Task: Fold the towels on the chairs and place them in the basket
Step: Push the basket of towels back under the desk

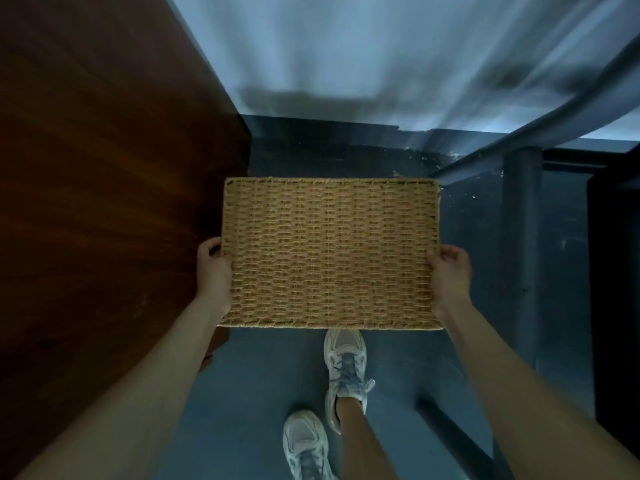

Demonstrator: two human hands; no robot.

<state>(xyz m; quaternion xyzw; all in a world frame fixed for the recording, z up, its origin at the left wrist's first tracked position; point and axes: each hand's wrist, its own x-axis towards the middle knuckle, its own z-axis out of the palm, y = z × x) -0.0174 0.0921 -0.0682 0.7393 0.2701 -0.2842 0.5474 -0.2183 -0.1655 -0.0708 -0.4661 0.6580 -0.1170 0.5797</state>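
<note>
Squarely, the basket [329, 254] hangs between left hand [214, 270] and right hand [450, 273], each gripping one short side.

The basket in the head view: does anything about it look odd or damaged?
The woven basket, gripped at its sides by the left hand and right hand, shows only a flat woven face and no opening, so it seems turned over. No damage shows.

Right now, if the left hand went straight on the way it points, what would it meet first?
The left hand grips the left edge of the woven basket, so the basket comes first. Past it, probably the near corner of the brown wooden panel, though depth is unclear.
</note>
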